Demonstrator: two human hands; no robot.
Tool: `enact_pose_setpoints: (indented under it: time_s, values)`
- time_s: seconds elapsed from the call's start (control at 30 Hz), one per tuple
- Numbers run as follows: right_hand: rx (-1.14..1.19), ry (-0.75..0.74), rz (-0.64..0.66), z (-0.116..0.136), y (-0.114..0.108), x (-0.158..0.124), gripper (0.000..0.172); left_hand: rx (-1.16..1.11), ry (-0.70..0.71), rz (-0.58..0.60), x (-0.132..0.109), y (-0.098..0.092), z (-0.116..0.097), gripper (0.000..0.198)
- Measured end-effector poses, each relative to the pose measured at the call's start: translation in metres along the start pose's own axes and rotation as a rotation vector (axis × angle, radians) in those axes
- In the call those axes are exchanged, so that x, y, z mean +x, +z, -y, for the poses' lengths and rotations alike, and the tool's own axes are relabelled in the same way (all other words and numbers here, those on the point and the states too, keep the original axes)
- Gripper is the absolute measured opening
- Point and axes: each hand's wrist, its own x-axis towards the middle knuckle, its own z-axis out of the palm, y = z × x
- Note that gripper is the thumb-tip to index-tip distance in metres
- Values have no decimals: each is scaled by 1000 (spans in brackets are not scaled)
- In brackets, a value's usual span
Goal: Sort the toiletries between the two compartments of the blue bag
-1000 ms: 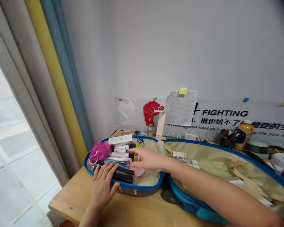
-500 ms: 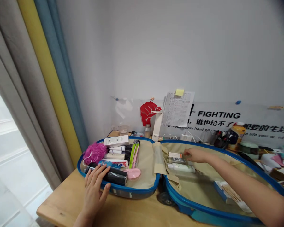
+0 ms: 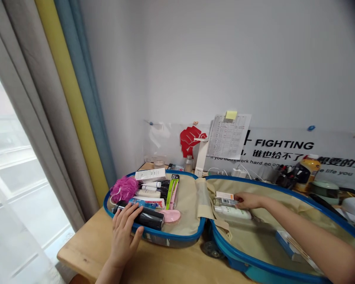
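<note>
An open blue suitcase [image 3: 177, 238] with beige lining lies on a wooden table [image 3: 85, 252]. My left hand [image 3: 124, 234] rests flat on its near left rim, fingers spread over a black bottle [image 3: 149, 218]. That half also holds a pink bath pouf [image 3: 124, 188], tubes, a white box [image 3: 150, 174], toothpaste [image 3: 149, 203] and green and pink toothbrushes [image 3: 172, 188]. My right hand [image 3: 248, 200] reaches into the right half, fingers curled on a small clear bottle [image 3: 225, 202] between a little white box [image 3: 224, 195] and a white bottle [image 3: 233, 213].
Curtains in grey, yellow and blue hang at the left by a window. Against the wall stand a white lamp [image 3: 201, 156], a small jar [image 3: 188, 162], an orange drink bottle [image 3: 307, 171], a green pot [image 3: 325, 188] and cables. A blue-edged flat pack [image 3: 290, 244] lies in the suitcase's right half.
My right hand left the toiletries in the left half and crossed to the right half, settling on the small bottles there. My left hand stayed on the black bottle.
</note>
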Motion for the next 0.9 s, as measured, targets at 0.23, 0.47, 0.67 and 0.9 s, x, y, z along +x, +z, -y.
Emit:
enact_pose_setpoints:
  time_s: [0.23,0.47,0.67,0.9]
  values:
    - [60,12,135,13,-15,-15,22,8,-9,-2,0,1,0,42]
    - [230,-56,-14,37,-57,-44,46,-5,-8,-6,0,1,-1,43]
    - [246,-259,-154,157,-38,-11,50,6,-4,3,-1,0,-1,43]
    - [118,-411,-209,292,34,51,38,15,10,-3,1,0,-2,42]
